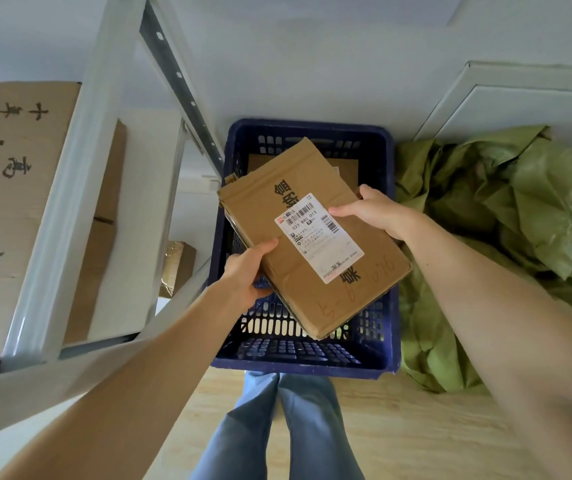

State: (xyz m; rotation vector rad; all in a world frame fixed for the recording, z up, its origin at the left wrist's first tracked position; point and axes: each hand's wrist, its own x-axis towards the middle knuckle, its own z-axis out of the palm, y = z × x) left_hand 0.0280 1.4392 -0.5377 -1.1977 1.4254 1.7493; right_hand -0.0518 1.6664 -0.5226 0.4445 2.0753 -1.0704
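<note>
- Left hand (248, 271) gripped the parcel's (291, 268) left edge, thumb on top and fingers curled underneath.
- Right hand (374, 213) clasped the opposite edge, its thumb lying on the corner of the white label (319, 237) and its fingers hidden below.
- The parcel, a flat brown carton, hung in the air above the crate (312, 367), label up. It was skewed to the crate's sides and touched nothing but the hands.
- The step looked like a two-handed carry over the crate with the label turned up for reading. Whether the parcel was going in or coming out could not be told.
- Going in, it would need squaring to the crate's walls and lowering flat, since its near corner overhung the near right rim.
- Coming out, it would need a lift clear of the rim with both grips kept, as one hand alone might let the broad carton tip.
- The crate, blue and slotted, stood on the wooden floor (416, 427) against the wall. A brown carton (346, 171) lay at its far end, and its near end showed bare slots.
- A metal rack (69, 202) to the crate's left held big printed boxes (7, 202).
- Crumpled green sacks (502, 220) lay just beside its right wall.
</note>
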